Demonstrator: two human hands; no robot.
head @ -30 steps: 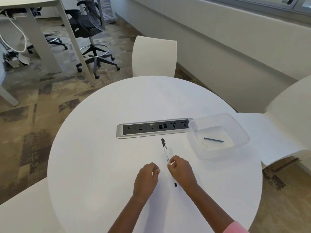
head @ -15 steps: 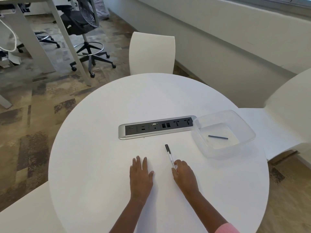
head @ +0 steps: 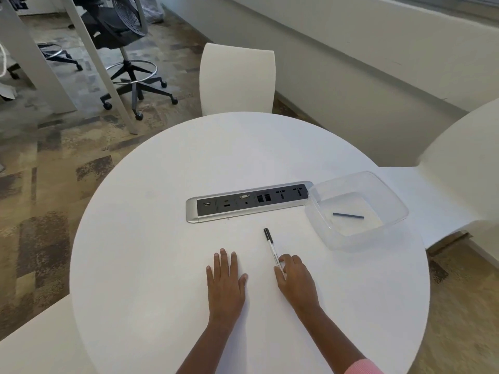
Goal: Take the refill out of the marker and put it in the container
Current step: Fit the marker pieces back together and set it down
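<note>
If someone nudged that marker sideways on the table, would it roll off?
Probably it would roll: the marker looks slim and round, lying flat on the smooth table. The right hand touching its near end likely steadies it. It seems stiff and light.

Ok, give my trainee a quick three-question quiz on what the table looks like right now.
1. True or false: the refill lies inside the container.
2. Which hand touches the marker: A) left hand B) right hand?
3. What sits between the container and the table centre?

Key:
1. True.
2. B; the left hand rests flat, apart from it.
3. The power strip.
</note>
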